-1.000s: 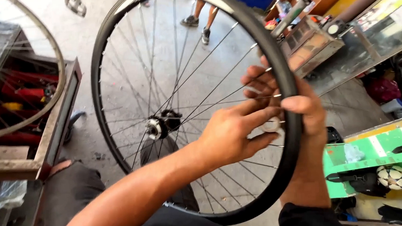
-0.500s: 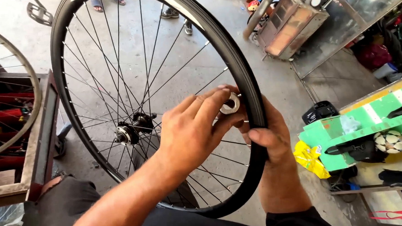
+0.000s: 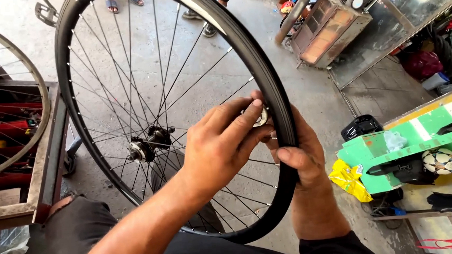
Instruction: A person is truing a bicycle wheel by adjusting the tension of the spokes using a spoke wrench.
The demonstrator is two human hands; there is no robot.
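A black bicycle wheel (image 3: 102, 25) with thin spokes and a metal hub (image 3: 143, 145) stands upright in front of me. My right hand (image 3: 302, 156) wraps the rim from the outside at its right edge. My left hand (image 3: 221, 142) reaches through between the spokes and presses a small round silvery piece (image 3: 261, 117) against the inner side of the rim with its fingertips. My dark-trousered knee (image 3: 82, 227) sits below the wheel.
A second wheel (image 3: 37, 83) leans over a rusty metal crate (image 3: 52, 162) of red tools at left. A wooden and glass cabinet (image 3: 329, 34) stands at upper right. A green bench (image 3: 417, 132) with a ball (image 3: 440, 160) is at right. Another person's feet (image 3: 121, 0) are at top.
The wheel has shifted right and closer in view. My left hand has kept its fingers on the small round piece at the rim; my right hand still holds the rim.
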